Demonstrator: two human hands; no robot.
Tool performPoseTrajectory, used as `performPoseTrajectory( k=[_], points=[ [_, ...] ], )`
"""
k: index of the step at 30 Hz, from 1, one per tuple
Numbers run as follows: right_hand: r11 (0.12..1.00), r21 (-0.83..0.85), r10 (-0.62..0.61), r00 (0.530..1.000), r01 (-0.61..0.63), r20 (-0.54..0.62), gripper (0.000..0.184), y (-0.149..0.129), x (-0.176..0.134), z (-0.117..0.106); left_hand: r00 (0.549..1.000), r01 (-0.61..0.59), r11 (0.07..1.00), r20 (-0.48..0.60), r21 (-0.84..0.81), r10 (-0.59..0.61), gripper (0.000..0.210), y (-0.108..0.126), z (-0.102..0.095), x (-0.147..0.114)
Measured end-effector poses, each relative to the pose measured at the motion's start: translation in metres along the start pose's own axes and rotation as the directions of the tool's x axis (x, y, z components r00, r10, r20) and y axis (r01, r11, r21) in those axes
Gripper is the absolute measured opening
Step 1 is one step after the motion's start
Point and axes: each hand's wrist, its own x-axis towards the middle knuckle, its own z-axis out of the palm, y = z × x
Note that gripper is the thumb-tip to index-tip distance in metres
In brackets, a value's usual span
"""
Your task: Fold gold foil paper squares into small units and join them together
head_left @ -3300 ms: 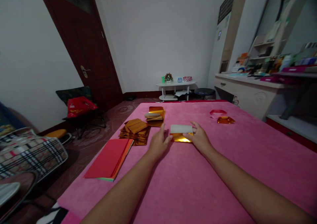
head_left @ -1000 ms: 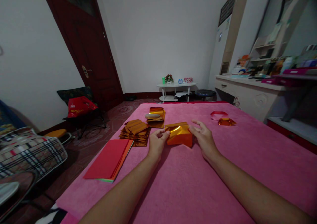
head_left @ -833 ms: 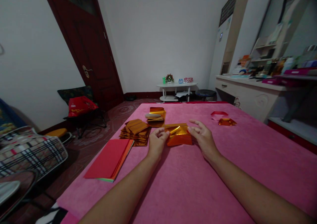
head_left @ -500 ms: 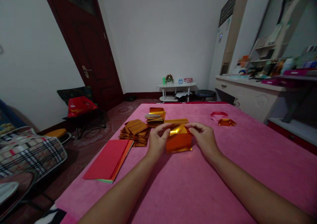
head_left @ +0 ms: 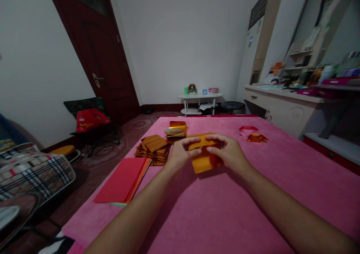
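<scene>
Between my two hands a sheet of gold foil paper (head_left: 204,164) is held up, partly folded, just above the pink cloth. My left hand (head_left: 182,152) pinches its left side with thumb and fingers. On the other side my right hand (head_left: 227,149) grips the paper the same way. Left of my left hand lies a pile of folded gold paper pieces (head_left: 154,149). Behind it sits a smaller stack of gold foil sheets (head_left: 177,126) with a pale oval object (head_left: 173,131) on top. A folded gold ingot shape (head_left: 257,138) rests to the right.
A stack of red and other coloured paper (head_left: 123,179) lies on the left of the pink-covered table (head_left: 253,209). A pink ribbon loop (head_left: 248,129) is at the far right. Beyond stand a small white table (head_left: 201,96), a dresser (head_left: 289,108) and a folding chair with a red bag (head_left: 92,120).
The gold paper has turned in my hands, its lower part now a matte yellow face instead of shiny orange. My thumbs have moved down onto its middle.
</scene>
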Motion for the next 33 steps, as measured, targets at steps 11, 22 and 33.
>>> performPoseTrajectory(
  k=[11,22,33],
  points=[
    [0.999,-0.032,0.041,0.998,-0.043,-0.053,0.034,0.005,-0.005,0.001,0.989,-0.076,0.976,-0.108,0.206,0.100,0.032,-0.013,0.002,-0.001],
    [0.999,-0.024,0.042,0.994,-0.044,-0.099,0.021,0.010,-0.009,0.005,0.984,-0.089,0.970,-0.129,0.225,0.120,0.022,-0.015,0.005,-0.003],
    [0.997,0.048,0.060,0.987,-0.054,-0.147,0.020,0.021,-0.008,0.002,0.940,-0.209,0.893,-0.170,0.397,0.296,0.010,-0.023,-0.010,-0.001]
  ],
)
